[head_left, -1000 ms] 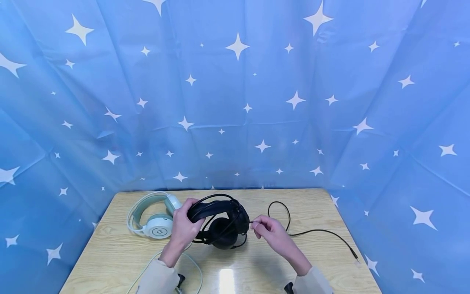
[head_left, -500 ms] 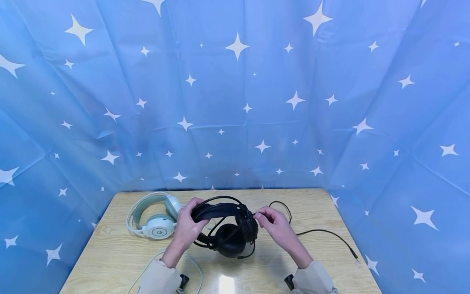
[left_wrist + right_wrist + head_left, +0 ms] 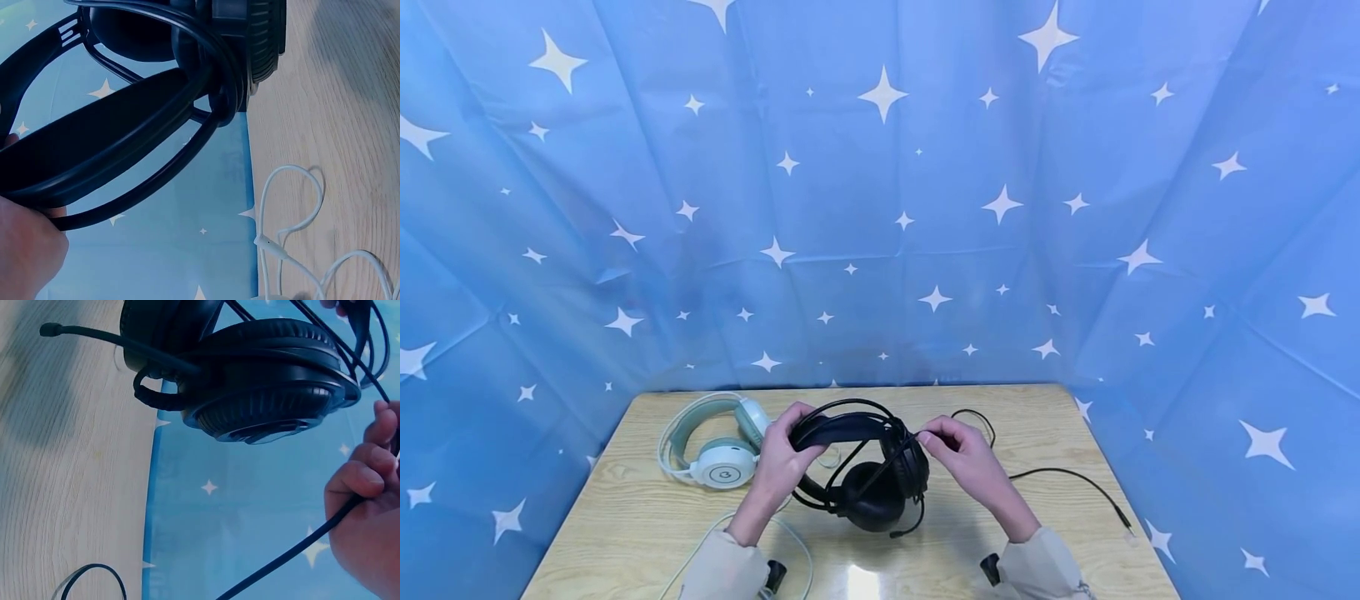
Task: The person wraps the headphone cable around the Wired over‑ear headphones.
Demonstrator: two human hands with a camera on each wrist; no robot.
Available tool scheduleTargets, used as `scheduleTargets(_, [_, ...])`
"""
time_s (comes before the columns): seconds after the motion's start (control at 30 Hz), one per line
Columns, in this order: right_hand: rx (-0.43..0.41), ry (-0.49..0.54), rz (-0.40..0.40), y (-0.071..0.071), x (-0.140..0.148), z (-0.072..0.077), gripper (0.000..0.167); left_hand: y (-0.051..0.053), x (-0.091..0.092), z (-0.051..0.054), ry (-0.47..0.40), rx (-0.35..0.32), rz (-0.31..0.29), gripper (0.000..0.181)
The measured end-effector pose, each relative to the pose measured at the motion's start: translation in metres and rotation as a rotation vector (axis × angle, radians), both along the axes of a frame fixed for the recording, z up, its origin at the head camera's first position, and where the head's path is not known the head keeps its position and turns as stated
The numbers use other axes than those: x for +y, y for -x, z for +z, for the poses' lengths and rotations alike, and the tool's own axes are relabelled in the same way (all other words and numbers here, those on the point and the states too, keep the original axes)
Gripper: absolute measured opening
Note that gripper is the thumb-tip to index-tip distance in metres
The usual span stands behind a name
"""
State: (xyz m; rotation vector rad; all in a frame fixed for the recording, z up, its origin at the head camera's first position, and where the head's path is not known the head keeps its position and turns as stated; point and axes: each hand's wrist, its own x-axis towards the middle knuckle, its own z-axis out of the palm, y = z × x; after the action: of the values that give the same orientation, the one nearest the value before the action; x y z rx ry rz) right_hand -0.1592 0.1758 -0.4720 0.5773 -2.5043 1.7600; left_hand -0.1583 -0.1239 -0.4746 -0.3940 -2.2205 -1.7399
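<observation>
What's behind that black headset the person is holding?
In the head view, wooden tabletop shows through the open middle of the black headset, plus something pale, too small to identify. Whatever its ear cups cover can't be seen.

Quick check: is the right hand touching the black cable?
Touching. The right wrist view shows the right hand curled round the black cable, which runs out below the grip.

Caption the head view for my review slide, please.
The left hand grips a black headset and the right hand pinches its cable, beside a white headset on the table.
</observation>
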Motion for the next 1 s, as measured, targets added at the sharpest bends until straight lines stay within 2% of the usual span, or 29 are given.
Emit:
scheduleTargets(0.13, [-0.005,-0.011,-0.031,0.002,-0.001,-0.001,0.013,-0.002,-0.001,-0.001,-0.010,0.006,-0.020,0.029])
scheduleTargets(0.27, [-0.010,-0.010,-0.068,0.004,-0.001,0.001,0.010,-0.003,-0.002,0.000,-0.070,-0.007,-0.063,0.029])
scheduleTargets(0.37, [0.000,-0.018,-0.048,0.006,0.002,0.004,0.009,-0.003,-0.004,0.000,-0.131,-0.015,-0.096,0.027])
scheduleTargets(0.6, [0.070,-0.071,0.051,0.010,0.013,0.010,0.013,-0.002,-0.005,0.001,-0.263,-0.045,-0.141,0.030])
scheduleTargets(0.7, [0.060,-0.095,0.031,0.013,0.016,0.010,0.012,-0.002,-0.007,0.000,-0.305,-0.051,-0.187,0.030])
scheduleTargets(0.83, [0.049,-0.103,-0.003,0.016,0.019,0.009,0.009,-0.003,-0.009,-0.001,-0.380,-0.070,-0.285,0.029])
scheduleTargets(0.93, [0.078,-0.097,0.009,0.016,0.020,0.010,0.009,-0.003,-0.011,-0.002,-0.429,-0.088,-0.339,0.029])
scheduleTargets(1.0, [0.114,-0.088,0.029,0.016,0.020,0.012,0.011,-0.003,-0.012,-0.002,-0.447,-0.091,-0.353,0.032])
